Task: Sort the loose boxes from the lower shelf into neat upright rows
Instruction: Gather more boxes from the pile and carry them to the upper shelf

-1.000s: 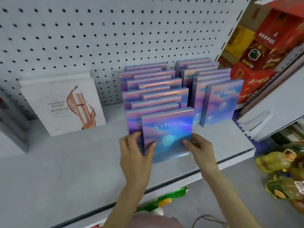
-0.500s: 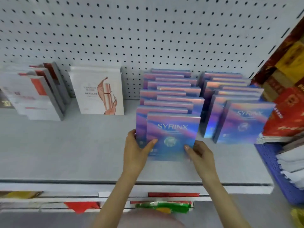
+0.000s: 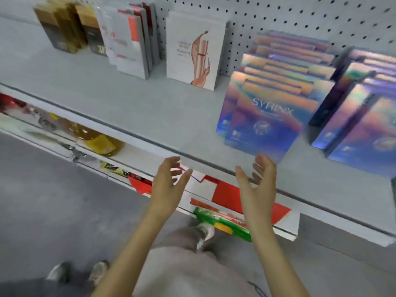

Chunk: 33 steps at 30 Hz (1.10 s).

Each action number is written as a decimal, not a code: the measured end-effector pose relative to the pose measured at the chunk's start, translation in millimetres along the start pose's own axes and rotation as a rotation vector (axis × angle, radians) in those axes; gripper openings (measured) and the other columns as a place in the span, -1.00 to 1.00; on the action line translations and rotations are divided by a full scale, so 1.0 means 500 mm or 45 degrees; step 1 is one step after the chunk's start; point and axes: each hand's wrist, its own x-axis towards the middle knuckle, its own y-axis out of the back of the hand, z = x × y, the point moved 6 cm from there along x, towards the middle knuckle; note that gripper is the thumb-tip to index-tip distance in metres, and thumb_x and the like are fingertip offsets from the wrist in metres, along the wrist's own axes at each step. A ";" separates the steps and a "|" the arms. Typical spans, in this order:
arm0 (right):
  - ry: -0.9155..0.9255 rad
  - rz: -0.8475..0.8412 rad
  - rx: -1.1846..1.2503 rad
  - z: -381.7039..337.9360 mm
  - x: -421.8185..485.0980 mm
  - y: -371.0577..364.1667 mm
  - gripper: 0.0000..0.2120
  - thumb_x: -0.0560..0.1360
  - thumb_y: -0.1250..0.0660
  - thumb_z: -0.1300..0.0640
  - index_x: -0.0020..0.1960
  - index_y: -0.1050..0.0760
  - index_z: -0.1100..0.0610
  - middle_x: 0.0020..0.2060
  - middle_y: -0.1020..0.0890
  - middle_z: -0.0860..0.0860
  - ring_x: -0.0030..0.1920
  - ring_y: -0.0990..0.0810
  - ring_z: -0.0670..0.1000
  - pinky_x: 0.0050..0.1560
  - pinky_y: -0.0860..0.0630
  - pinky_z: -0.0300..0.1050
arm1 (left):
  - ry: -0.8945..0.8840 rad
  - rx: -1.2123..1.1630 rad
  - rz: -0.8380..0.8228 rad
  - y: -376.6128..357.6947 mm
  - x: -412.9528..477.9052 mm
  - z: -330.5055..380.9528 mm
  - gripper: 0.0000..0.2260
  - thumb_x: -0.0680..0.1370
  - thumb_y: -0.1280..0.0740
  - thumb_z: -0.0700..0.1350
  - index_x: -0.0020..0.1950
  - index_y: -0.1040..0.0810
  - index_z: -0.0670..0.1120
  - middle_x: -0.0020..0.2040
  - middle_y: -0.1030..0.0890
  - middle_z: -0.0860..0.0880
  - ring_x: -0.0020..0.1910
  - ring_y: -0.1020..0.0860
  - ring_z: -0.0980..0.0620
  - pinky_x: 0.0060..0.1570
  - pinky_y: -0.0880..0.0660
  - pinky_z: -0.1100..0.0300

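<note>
Two upright rows of iridescent purple-blue boxes stand on the grey upper shelf [image 3: 132, 116]. The front box of the left row [image 3: 263, 123] reads SYRINX; the right row [image 3: 364, 116] runs off the frame edge. My left hand [image 3: 167, 185] and my right hand [image 3: 257, 185] hover below the shelf's front edge, palms facing each other, fingers relaxed, holding nothing. Beneath them, loose red and white boxes [image 3: 227, 196] and a green packet [image 3: 222, 221] lie on the lower shelf.
A white box with a copper swirl [image 3: 192, 52], white-and-red boxes [image 3: 128, 39] and gold-brown boxes [image 3: 64, 28] stand further left on the upper shelf. A yellow bottle [image 3: 100, 142] lies on the lower shelf. Grey floor and feet [image 3: 96, 271] are below.
Both hands have let go of the front SYRINX box and pulled back below the shelf edge. The view has swung down and left, bringing the lower shelf into sight.
</note>
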 end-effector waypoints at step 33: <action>0.085 -1.453 -0.255 -0.303 -0.239 -1.406 -0.64 0.48 -0.43 0.12 0.25 -0.51 -0.04 0.09 -0.62 -0.17 0.00 -0.59 -0.29 -0.03 -0.51 -0.41 | 0.349 -0.259 0.599 1.134 0.355 -0.465 -0.74 0.49 -0.40 -0.25 0.01 -0.51 0.11 -0.09 -0.64 0.08 -0.15 -0.60 0.25 -0.13 -0.49 0.42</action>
